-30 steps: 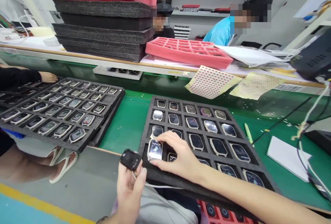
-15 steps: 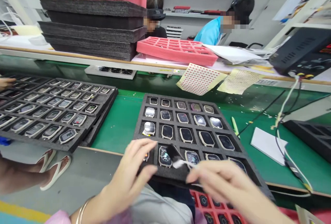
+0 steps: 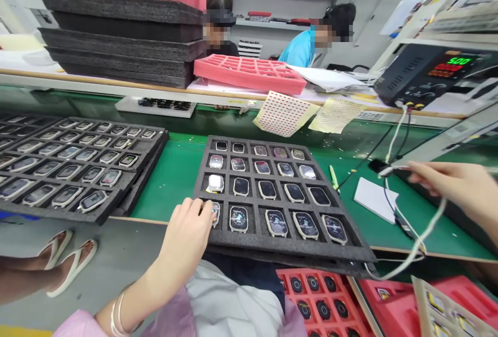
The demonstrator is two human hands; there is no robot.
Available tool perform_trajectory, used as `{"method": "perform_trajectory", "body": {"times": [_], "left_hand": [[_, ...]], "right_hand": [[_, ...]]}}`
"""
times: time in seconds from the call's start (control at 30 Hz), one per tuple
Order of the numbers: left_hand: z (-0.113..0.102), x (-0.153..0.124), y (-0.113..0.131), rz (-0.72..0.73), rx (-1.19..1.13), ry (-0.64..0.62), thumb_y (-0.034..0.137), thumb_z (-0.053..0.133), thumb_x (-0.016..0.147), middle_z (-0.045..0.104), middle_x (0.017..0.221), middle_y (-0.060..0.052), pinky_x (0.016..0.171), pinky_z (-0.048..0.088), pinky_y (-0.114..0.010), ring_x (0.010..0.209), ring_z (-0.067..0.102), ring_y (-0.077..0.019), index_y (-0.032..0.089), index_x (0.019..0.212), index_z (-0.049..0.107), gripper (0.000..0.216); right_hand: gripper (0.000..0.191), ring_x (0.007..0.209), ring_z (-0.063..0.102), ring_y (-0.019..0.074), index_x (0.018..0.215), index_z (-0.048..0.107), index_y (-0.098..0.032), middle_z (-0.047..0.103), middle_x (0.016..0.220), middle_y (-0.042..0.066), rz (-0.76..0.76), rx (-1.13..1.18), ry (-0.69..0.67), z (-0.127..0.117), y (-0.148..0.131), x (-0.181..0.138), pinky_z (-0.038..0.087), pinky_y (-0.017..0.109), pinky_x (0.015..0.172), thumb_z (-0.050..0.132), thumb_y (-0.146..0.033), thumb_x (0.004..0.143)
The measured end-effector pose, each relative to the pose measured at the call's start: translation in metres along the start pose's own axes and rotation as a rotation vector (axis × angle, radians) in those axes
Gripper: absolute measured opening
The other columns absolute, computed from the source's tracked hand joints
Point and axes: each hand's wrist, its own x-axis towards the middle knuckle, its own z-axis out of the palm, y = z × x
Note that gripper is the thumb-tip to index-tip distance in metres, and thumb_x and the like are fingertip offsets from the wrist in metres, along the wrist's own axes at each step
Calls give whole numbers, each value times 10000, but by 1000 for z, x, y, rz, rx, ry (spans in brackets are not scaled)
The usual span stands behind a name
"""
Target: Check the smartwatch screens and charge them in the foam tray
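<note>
A black foam tray (image 3: 252,236) on the green bench holds several smartwatches, most with dark screens. The watches in its nearest row have lit faces. At the left end of that row, my left hand (image 3: 189,233) has its fingers curled onto a smartwatch (image 3: 215,214), which they partly cover. Over on the right, my right hand (image 3: 461,189) pinches a white cable (image 3: 431,225) away from the tray. A dark piece (image 3: 376,165) shows by the cable's near end; whether it is attached is hard to tell.
More black trays of watches (image 3: 91,171) lie at left. Red trays (image 3: 324,287) sit below the bench edge. A power supply (image 3: 431,75) and stacked foam trays (image 3: 124,30) stand on the shelf. A green pen (image 3: 333,177) and white pad (image 3: 375,202) lie right of the tray.
My right hand has moved from above the tray's front row far to the right with the white cable. My left hand has lowered and closed onto the front-left smartwatch. The view has shifted rightward.
</note>
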Motion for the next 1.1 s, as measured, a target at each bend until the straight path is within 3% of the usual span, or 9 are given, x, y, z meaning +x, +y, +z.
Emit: {"method": "perform_trajectory", "body": {"times": [0.07,0.13,0.23,0.37,0.47,0.6,0.73,0.93,1.1], "left_hand": [[3,5,-1,-13,-43,8,215,376,939,586,837,-92,696,390,-380,802,500,-267,158,919,580,213],[7,9,-4,-37,-142,19,250,408,935,581,828,-84,712,406,-374,801,505,-256,154,886,562,188],[10,11,-10,-65,-306,47,312,490,905,576,836,-58,713,419,-359,812,513,-240,155,928,540,166],[10,10,-12,-81,-473,66,360,526,880,553,775,-20,698,413,-341,765,508,-211,180,916,549,185],[7,9,-12,-107,-566,88,327,532,871,532,746,-9,677,403,-327,729,486,-193,192,830,539,141],[4,8,-9,-87,-787,115,262,547,856,570,891,-41,757,415,-330,872,521,-206,198,805,527,85],[1,13,-6,-138,-1306,93,251,562,855,603,1050,-77,907,411,-349,1025,557,-211,189,841,487,98],[-9,35,0,-284,-1743,21,276,538,886,633,804,-37,681,466,-268,748,624,-162,169,1055,444,221],[-7,53,8,-348,-1761,-63,353,547,866,571,804,-26,525,448,-223,677,574,-143,163,1151,440,359]], "right_hand": [[494,520,604,240,620,678,-133,614,546,134,-51,-63,-2,13,-18,4,382,390,497,567,-588,778],[457,773,637,337,781,701,-110,666,746,175,-184,-59,-46,29,-48,-8,413,432,613,510,-521,843],[324,940,614,277,1017,661,-161,666,1016,103,-386,39,-189,56,-108,-47,468,370,763,446,-386,926],[207,950,587,234,1101,603,-193,632,1022,81,-802,257,-526,90,-183,-103,493,384,831,465,-232,952],[176,897,580,237,1076,605,-175,620,960,90,-921,220,-579,111,-213,-123,503,382,794,520,-159,922],[169,855,573,271,1013,618,-133,601,902,105,-875,78,-528,127,-222,-129,502,404,743,650,-194,859],[297,863,570,268,1048,606,-119,581,924,92,-721,160,-537,127,-221,-132,496,397,748,736,-191,791],[50,775,575,175,808,637,-176,553,854,14,-650,512,-799,121,-224,-117,486,288,711,678,-182,835],[197,747,621,189,949,579,-139,599,880,53,-386,963,-994,121,-223,-81,532,266,576,570,-330,901]]}}
